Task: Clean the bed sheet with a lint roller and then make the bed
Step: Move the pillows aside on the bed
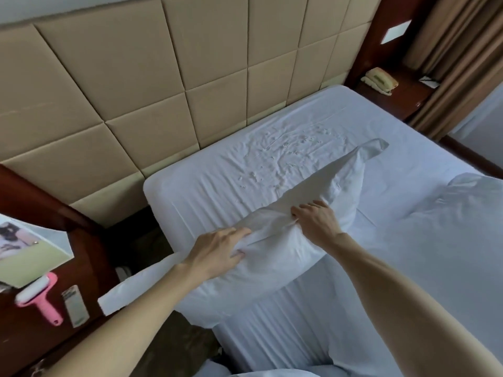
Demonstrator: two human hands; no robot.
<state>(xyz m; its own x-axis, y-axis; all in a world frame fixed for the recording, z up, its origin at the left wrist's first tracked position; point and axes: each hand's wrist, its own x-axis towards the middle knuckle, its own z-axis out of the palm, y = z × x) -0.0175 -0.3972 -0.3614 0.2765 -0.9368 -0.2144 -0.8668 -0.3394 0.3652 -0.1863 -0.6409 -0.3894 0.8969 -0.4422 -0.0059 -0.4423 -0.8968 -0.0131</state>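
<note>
Pillow: a white pillow [272, 257] lies across the left edge of the bed, near the headboard-side left corner. Part of it rests on the sheet and part hangs out past the edge.
Pillow axis: the long axis runs on a diagonal. One flat corner of the case points out over the floor toward the table, and the opposite corner points up and toward the middle of the bed.
Left hand: the left hand [217, 248] pinches a bunched fold of the pillowcase, fingers curled into the cloth.
Right hand: the right hand [315, 221] grips the upper seam just beside it, fingers bent over the edge.
Bed sheet: the white bed sheet [313, 126] covers the mattress. It is creased near the headboard [136, 91], with small specks there; whether scraps or wrinkles I cannot tell.
Lint roller: a pink lint roller [38, 295] lies on the dark wooden table [81, 268] left of the bed. Its handle points to the near edge and its white roll is at the far end.
Beside it: a pale remote control [74, 306] is just right of the roller, and a pale green box [30, 257] touches the roll.
Right edge of the bed: bunched white bedding [462, 200].
Far side: a cream telephone [379, 80] sits on a second table [405, 99].
</note>
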